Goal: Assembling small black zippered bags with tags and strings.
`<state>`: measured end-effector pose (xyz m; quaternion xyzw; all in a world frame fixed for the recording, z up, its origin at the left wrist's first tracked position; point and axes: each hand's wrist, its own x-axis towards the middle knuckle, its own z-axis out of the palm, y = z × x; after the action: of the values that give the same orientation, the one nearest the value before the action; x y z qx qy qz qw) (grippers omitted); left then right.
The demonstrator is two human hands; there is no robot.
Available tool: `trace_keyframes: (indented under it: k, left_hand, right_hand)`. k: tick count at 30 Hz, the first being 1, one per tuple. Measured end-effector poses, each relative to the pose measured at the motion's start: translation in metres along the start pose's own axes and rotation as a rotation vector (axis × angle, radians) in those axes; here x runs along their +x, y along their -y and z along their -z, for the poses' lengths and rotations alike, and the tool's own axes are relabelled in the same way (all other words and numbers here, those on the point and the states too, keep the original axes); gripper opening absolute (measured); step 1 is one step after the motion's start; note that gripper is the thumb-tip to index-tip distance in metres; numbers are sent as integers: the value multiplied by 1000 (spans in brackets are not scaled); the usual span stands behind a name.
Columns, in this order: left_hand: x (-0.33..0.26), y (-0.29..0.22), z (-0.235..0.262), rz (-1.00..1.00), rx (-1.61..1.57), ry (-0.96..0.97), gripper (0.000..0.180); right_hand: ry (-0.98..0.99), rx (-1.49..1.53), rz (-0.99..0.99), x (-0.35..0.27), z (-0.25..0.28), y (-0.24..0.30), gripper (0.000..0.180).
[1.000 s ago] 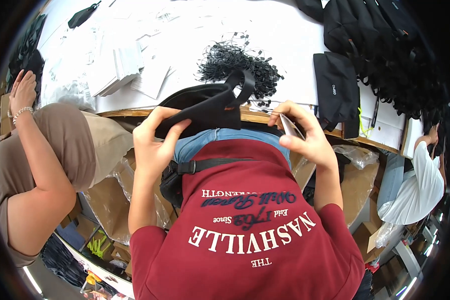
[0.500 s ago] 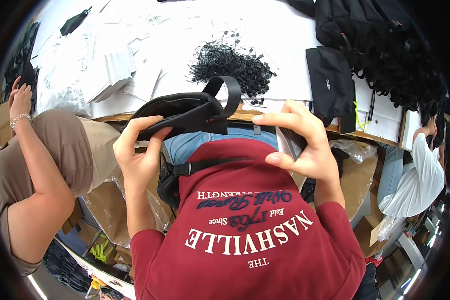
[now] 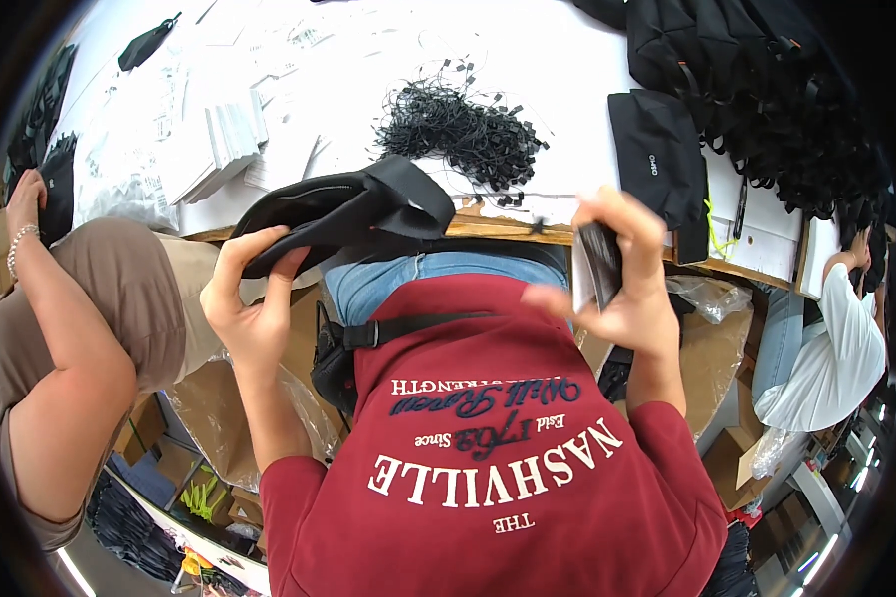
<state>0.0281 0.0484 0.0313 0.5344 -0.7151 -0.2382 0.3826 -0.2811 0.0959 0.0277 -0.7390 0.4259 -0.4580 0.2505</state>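
Observation:
My left hand (image 3: 254,303) pinches the left end of a black fabric pouch (image 3: 309,217) between thumb and fingers, holding it up over the table's near edge. A wide black strap loop (image 3: 423,194) sticks out at the pouch's right end. In my right hand (image 3: 642,284) is a small stack of cards (image 3: 595,267), pale on one face and dark on the other, tucked against the palm. Its thumb and forefinger are apart and smeared by motion. Beyond both hands, a tangled pile of thin black tag strings (image 3: 458,134) lies on the white table (image 3: 368,60).
Another black pouch (image 3: 657,149) lies right of the strings, beside a heap of black bags (image 3: 767,109). Paper stacks (image 3: 214,149) and clear plastic bags (image 3: 119,164) cover the table's left. One co-worker's arm (image 3: 70,328) is at left; another person (image 3: 826,348) is at far right.
My left hand has shifted slightly left and turned the pouch, its strap loop swinging lower. My right hand has tilted, so the card stack shows more. The left co-worker's hand has moved lower.

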Motion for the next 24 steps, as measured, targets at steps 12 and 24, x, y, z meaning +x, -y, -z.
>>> trace_keyframes:
  k: [12,24]
  left_hand:
    - [-1,-5,-24,-36,39,585,16]
    - [7,-15,-33,-170,72,665,16]
  right_hand:
    - [-649,1669,-595,-22,1,-76,23]
    - [-838,748,-830,17,-58,-85,28]
